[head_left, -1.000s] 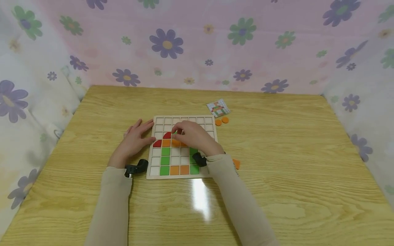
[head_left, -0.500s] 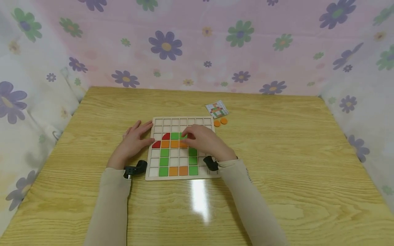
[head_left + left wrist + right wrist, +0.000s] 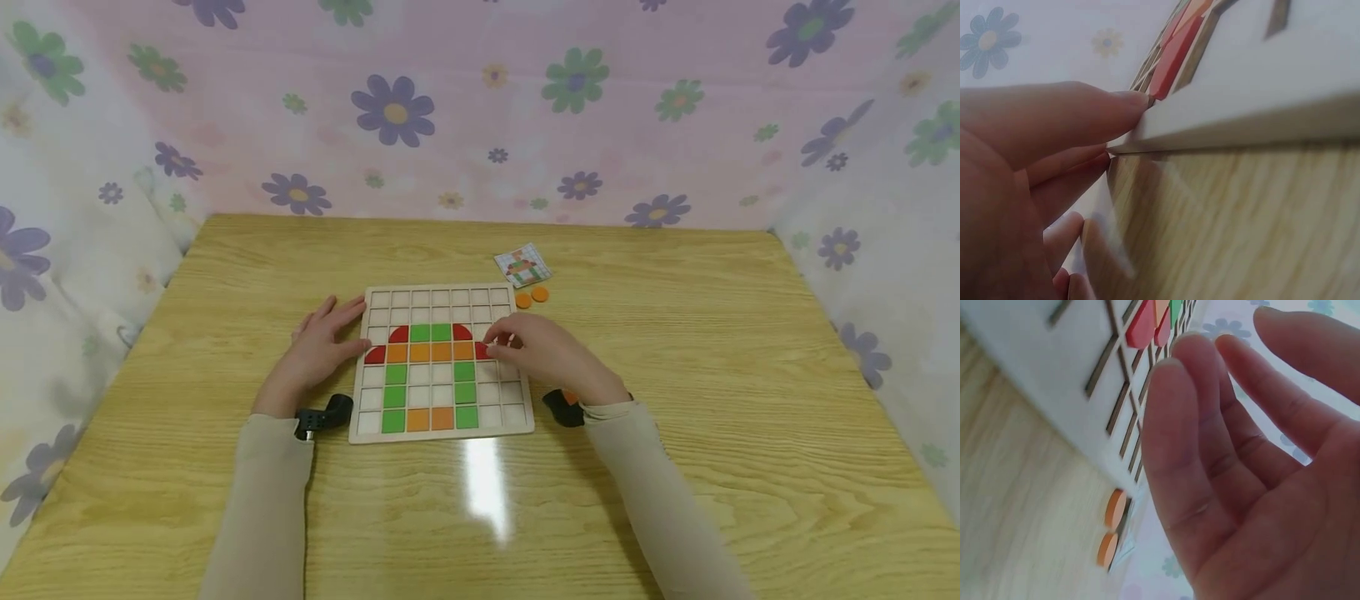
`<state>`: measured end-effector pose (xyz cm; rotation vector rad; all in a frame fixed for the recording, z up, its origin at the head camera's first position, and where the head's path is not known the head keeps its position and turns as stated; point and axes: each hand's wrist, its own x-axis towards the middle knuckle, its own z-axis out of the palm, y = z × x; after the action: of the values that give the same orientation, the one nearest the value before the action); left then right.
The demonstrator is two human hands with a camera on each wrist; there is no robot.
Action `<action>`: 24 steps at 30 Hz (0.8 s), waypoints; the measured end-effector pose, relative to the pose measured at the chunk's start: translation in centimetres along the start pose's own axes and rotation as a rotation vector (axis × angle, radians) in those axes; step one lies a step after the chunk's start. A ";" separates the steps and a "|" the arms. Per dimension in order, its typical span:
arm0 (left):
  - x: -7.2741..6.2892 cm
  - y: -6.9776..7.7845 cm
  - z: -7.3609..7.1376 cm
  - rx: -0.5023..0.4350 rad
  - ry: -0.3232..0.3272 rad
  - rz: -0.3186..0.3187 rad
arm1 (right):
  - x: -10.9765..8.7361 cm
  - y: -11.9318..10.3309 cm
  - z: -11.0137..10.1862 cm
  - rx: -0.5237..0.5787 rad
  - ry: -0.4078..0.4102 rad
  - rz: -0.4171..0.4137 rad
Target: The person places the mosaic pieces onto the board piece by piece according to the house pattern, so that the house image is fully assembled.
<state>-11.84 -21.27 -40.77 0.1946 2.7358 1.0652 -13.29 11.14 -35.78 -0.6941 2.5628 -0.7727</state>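
A wooden grid board point(image 3: 442, 438) lies on the table with red, orange and green tiles set in its cells. My left hand point(image 3: 318, 350) rests along its left edge with fingers extended. In the left wrist view, the thumb point(image 3: 1104, 112) touches the frame close to a red tile point(image 3: 1175, 59). Over the right part of the board is my right hand point(image 3: 551, 350), its fingertips near the red quarter-round tile point(image 3: 482, 351) at the row's right end. The right wrist view shows the fingers point(image 3: 1169, 425) loosely bent, thumb apart, nothing between them.
Two round orange pieces point(image 3: 523, 301) lie by the board's upper right corner. A printed pattern card point(image 3: 522, 266) sits just behind them. An orange piece point(image 3: 570, 397) shows partly behind the right wrist camera point(image 3: 562, 408). Flowered cloth point(image 3: 495, 108) hangs behind the table point(image 3: 675, 333).
My right hand has moved rightward across the board, from the green tiles to the right-end red tile. The red tiles on the right have come into view. The left hand stays at the edge.
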 end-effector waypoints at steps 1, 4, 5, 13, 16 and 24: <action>-0.1 -0.1 0.1 0.002 0.000 -0.001 | -0.3 0.2 -0.1 0.001 -0.003 -0.007; -0.1 -0.3 0.2 0.000 -0.003 -0.003 | -1.1 0.8 -0.3 -0.003 -0.008 -0.007; -0.1 -0.3 0.3 -0.005 -0.002 -0.004 | -1.3 0.9 -0.3 -0.007 -0.007 -0.015; 0.0 -0.3 0.1 -0.014 0.008 -0.011 | -2.6 2.8 -0.6 -0.023 0.001 -0.045; 0.0 -0.2 0.0 -0.005 0.008 -0.014 | -3.0 3.6 -0.6 -0.039 -0.002 -0.057; 0.0 0.1 -0.1 -0.013 0.003 -0.013 | -4.3 5.3 -1.4 -0.054 -0.064 -0.040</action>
<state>-11.89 -21.27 -40.70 0.1725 2.7285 1.0803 -12.29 17.94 -36.92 -0.7759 2.5280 -0.6845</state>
